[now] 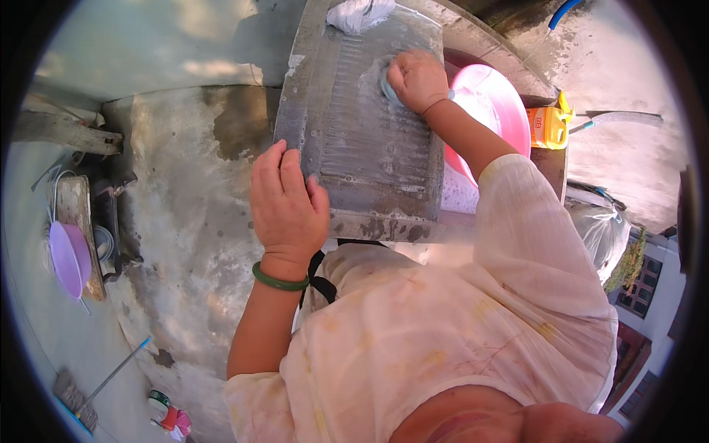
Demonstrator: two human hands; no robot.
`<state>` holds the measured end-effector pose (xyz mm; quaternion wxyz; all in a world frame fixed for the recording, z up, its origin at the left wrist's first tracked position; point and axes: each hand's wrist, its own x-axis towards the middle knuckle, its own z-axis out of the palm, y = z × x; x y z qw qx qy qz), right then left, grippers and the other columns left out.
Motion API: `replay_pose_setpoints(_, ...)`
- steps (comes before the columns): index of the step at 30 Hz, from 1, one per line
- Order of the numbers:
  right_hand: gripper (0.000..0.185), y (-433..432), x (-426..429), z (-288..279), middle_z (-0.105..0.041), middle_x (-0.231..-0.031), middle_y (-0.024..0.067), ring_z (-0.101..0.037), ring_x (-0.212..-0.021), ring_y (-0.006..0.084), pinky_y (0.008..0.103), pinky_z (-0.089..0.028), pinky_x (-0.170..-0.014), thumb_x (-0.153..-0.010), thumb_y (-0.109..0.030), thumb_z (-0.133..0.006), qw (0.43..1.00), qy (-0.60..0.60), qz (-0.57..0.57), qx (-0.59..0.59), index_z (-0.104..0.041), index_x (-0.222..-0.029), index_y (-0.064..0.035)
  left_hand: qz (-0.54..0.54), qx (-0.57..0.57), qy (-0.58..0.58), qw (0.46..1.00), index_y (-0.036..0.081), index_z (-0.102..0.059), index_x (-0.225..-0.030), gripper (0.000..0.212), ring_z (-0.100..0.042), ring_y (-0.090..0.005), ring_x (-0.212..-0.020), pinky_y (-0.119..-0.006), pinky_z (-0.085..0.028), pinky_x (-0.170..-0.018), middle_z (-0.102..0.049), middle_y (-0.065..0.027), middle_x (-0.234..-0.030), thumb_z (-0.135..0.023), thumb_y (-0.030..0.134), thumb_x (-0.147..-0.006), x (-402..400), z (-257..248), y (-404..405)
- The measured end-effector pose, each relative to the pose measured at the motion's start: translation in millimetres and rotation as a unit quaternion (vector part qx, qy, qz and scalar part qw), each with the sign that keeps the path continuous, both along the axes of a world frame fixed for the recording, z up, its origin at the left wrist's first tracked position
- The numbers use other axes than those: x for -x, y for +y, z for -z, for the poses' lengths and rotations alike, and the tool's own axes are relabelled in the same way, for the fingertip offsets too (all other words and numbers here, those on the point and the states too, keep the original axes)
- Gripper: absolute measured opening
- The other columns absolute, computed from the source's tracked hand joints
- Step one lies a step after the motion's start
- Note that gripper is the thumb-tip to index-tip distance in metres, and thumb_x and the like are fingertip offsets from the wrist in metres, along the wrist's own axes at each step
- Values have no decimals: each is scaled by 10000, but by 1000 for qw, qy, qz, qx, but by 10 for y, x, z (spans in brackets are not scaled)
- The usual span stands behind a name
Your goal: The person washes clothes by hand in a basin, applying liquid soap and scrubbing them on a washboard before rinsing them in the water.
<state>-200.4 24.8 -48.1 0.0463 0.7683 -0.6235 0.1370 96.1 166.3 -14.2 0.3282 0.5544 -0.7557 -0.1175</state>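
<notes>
My right hand is closed around a light blue object, probably a scrubbing brush, and presses it on a wet ridged washboard slab. Most of the object is hidden under my fingers. Suds and bubbles dot the slab's grey surface. At the slab's near left corner rests my left hand, holding nothing, its thumb apart from its fingers. A green bangle circles the left wrist. A wet white cloth lies bunched at the far end of the slab.
Right of the slab, a pink basin sits in a basin area with foamy water. Beyond it stands a yellow-capped orange container. A blue hose runs water at upper right. Leftward are a purple basin and a long-handled brush.
</notes>
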Motion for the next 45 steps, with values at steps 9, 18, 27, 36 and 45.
replay_pose_setpoints(9,581,164,-376,-388,-532,-1310,125,-458,-1250,390,581,-378,-1024,-891,-637,-548,971,40,197,-130,-614,-1294,-224,0,21,-23,1000,-12,-503,-1222,449,-491,-378,-1198,-463,-424,-1014,-491,-181,-1312,-621,89,-802,-16,6,-97)
replay_pose_setpoints(18,241,864,-536,-251,-599,-839,92,-581,-812,314,442,-466,-733,-789,-344,-717,1000,10,-2,23,-694,-783,-104,0,10,-1,1000,-18,-502,-1216,452,-502,-392,-1178,-479,-432,-998,-494,-188,-1300,-630,79,-793,26,-4,-42)
replay_pose_setpoints(27,170,668,-448,-179,-592,-776,86,-585,-751,314,444,-477,-700,-749,-247,-694,994,8,-107,14,-656,-736,-81,-6,9,-9,1000,-8,-506,-1212,443,-505,-389,-1171,-477,-437,-990,-496,-184,-1292,-626,66,-793,28,-42,-23)
replay_pose_setpoints(36,397,657,-438,-342,-635,-927,128,-605,-937,333,452,-476,-838,-864,-452,-600,991,-108,-3,-80,-698,-856,-68,4,-1,-42,999,-5,-497,-1216,425,-481,-412,-1221,-474,-404,-1032,-480,-205,-1339,-591,75,-809,19,-31,-85)
replay_pose_setpoints(45,446,1045,1294,-709,-600,-1150,84,-570,-1096,197,338,-450,-969,-862,-129,-622,762,-540,189,-304,-503,-1286,-65,-2,-5,-52,999,17,-502,-1209,397,-465,-399,-1257,-467,-383,-1053,-489,-201,-1342,-571,79,-823,46,-19,-49)
